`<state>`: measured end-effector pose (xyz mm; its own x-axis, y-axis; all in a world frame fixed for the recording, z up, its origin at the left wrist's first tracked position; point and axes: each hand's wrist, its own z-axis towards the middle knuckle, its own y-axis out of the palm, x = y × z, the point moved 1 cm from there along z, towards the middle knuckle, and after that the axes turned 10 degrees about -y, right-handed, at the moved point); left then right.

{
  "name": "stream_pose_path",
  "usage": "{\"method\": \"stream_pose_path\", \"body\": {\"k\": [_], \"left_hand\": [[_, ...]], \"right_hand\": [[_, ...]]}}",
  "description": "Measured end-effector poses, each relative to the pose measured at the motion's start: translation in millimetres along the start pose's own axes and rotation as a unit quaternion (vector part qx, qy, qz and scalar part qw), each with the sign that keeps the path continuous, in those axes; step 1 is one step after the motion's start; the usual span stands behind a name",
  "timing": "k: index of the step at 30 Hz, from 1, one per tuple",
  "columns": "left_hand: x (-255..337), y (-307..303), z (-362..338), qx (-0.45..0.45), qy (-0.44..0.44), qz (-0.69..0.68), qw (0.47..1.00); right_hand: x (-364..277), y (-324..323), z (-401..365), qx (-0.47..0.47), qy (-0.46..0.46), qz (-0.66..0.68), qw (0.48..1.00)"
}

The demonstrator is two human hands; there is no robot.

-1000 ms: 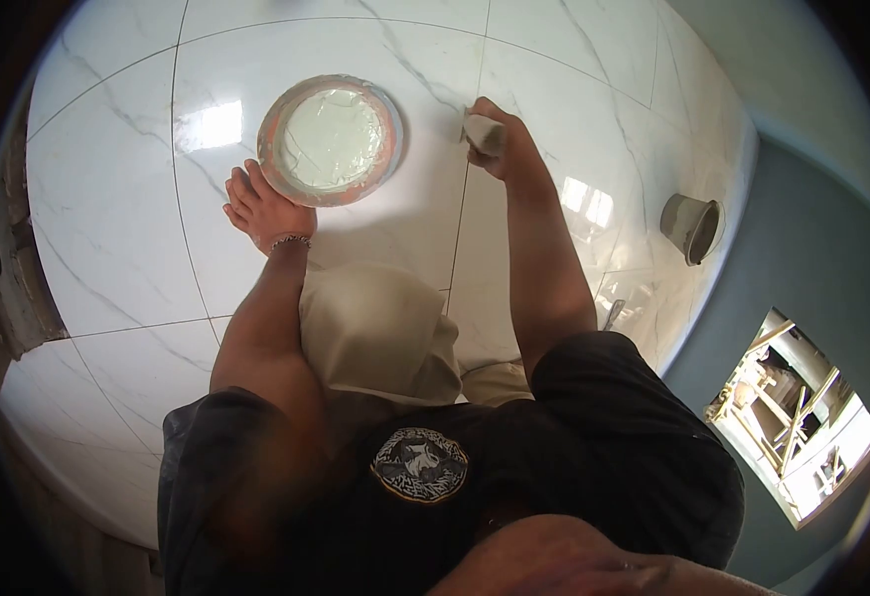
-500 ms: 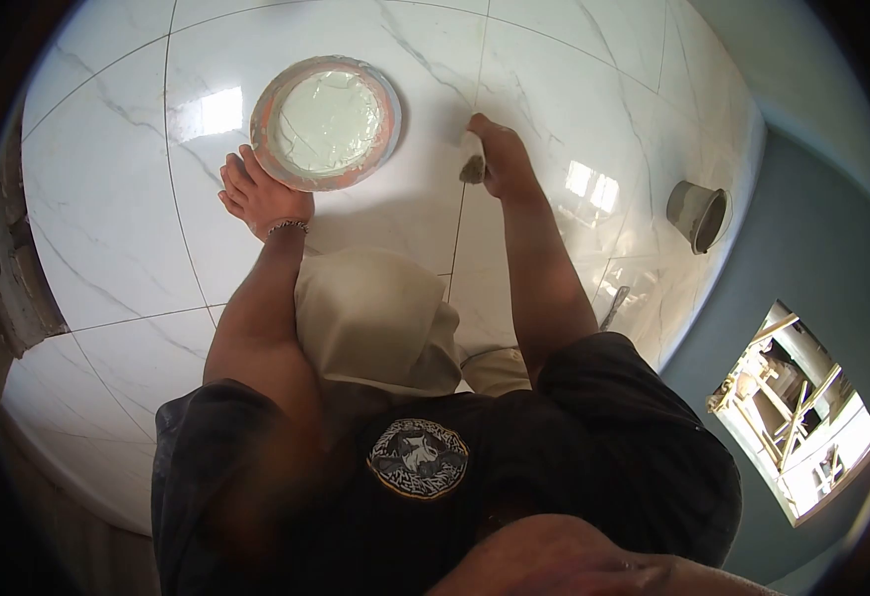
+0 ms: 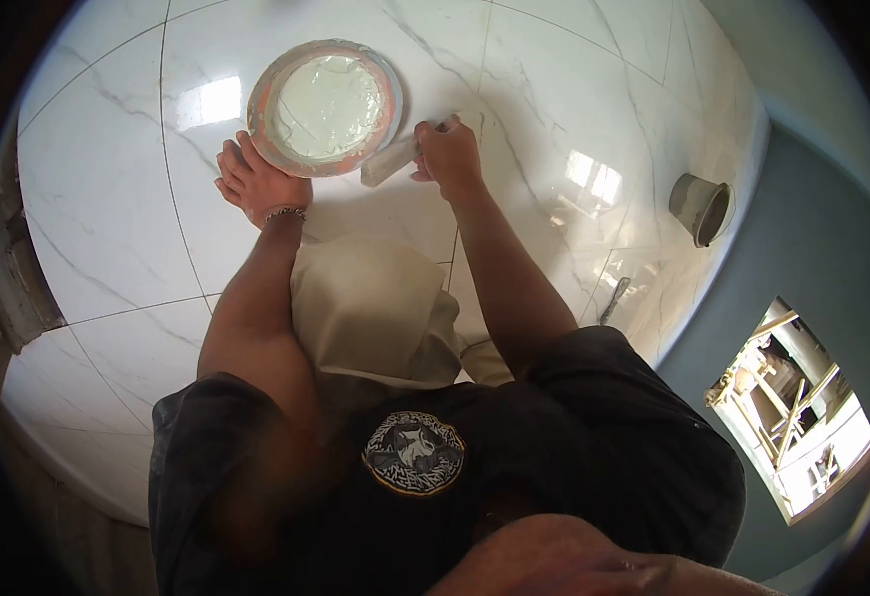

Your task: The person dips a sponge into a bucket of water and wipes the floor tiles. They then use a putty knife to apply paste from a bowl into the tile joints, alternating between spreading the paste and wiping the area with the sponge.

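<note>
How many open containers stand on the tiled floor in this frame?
2: a round basin of pale paste beside the left hand, and a bucket at the view's right, near the blue-grey wall. The dark edges may hide others.

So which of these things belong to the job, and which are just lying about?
Seem part of the job:
- basin of pale paste, left hand against it
- flat tool in the right hand

Apparently just lying about:
- bucket, apart from both hands
- slender tool, hard to identify

Pale tool [image 3: 387, 165] partly covered, slender floor implement [image 3: 615, 301] too small to identify, dark shirt [image 3: 514, 457] cut off below
</note>
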<state>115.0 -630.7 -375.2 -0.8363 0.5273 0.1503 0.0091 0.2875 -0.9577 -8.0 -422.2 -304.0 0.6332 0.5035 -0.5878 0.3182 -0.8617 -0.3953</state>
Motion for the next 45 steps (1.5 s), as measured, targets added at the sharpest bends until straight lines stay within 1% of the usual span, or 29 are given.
{"method": "stream_pose_path", "body": {"k": [1,2,4,5,7,8,10,11,15,17,19,20,22,23,24,26,27,28,30,32,34,36,37,38,39,41,44,45], "left_hand": [[0,0,2,0.002,-0.001,0.002,1.000],[0,-1,2,-0.001,0.000,-0.002,1.000],[-2,1,-1,-0.008,-0.001,-0.007,1.000],[-2,2,-1,-0.003,0.002,-0.009,1.000],[-2,1,1,0.005,0.005,-0.014,1.000],[-1,2,0,0.004,0.001,-0.012,1.000],[0,1,0,0.005,0.000,-0.013,1.000],[0,0,0,0.002,-0.001,-0.009,1.000],[-1,-1,-1,0.006,0.006,-0.009,1.000],[-8,12,1,0.024,0.010,-0.025,0.999],[-8,16,1,0.045,0.015,-0.047,0.998],[-7,17,0,0.046,0.009,-0.065,0.997],[-7,17,2,0.052,0.003,-0.086,0.995],[-8,19,3,0.045,0.001,-0.056,0.997],[-9,20,2,0.035,-0.001,-0.025,0.999],[-7,17,2,0.045,0.004,-0.039,0.998],[-7,15,1,0.051,0.009,-0.051,0.997],[-8,13,1,0.048,0.010,-0.050,0.998],[-6,12,1,0.037,0.010,-0.044,0.998],[-7,14,0,0.042,0.013,-0.055,0.998],[-7,12,2,0.051,0.014,-0.067,0.996],[-5,9,1,0.019,0.006,-0.027,0.999],[-4,10,0,0.016,0.012,-0.030,0.999],[-5,11,0,0.031,0.013,-0.035,0.999],[-5,11,1,0.047,0.013,-0.039,0.998],[-5,12,1,0.043,0.016,-0.040,0.998],[-3,12,2,0.042,0.012,-0.040,0.998],[-3,11,1,0.044,0.007,-0.043,0.998]], "right_hand": [[-7,5,-6,-0.041,0.011,0.042,0.998],[-14,4,-13,-0.044,0.014,0.042,0.998],[-23,-7,-26,-0.083,0.038,0.204,0.975],[-19,-11,-24,-0.084,0.038,0.202,0.975],[-7,-18,-16,-0.059,-0.060,0.230,0.970],[0,-17,-14,-0.058,-0.063,0.231,0.969],[1,-7,-18,-0.038,-0.118,0.294,0.948],[2,-2,-19,-0.038,-0.120,0.295,0.947],[-24,28,-28,-0.030,-0.132,0.360,0.923],[-41,37,-30,-0.024,-0.142,0.382,0.913],[-62,41,-27,-0.067,-0.185,0.385,0.902],[-74,45,-25,-0.068,-0.191,0.386,0.900],[-97,55,-19,-0.101,-0.228,0.370,0.895],[-108,63,-14,-0.123,-0.266,0.408,0.865],[-115,62,-8,-0.123,-0.268,0.408,0.864],[-128,59,6,-0.154,-0.330,0.242,0.900],[-130,48,15,-0.112,-0.368,0.111,0.916],[-129,36,12,-0.111,-0.366,0.110,0.917],[-123,6,1,-0.110,-0.291,0.264,0.913],[-99,-35,2,-0.038,-0.212,0.230,0.949],[-40,-74,28,-0.028,-0.154,0.148,0.976],[-15,-67,-2,0.036,-0.060,0.051,0.996],[12,-61,-3,0.030,-0.112,-0.085,0.990],[35,-51,-3,0.023,-0.162,-0.218,0.962],[43,-36,-12,0.028,-0.160,-0.215,0.963],[52,-6,-30,0.138,-0.171,-0.276,0.936],[37,11,-27,0.146,-0.172,-0.259,0.939],[36,15,-18,0.157,-0.179,-0.285,0.928]]}}
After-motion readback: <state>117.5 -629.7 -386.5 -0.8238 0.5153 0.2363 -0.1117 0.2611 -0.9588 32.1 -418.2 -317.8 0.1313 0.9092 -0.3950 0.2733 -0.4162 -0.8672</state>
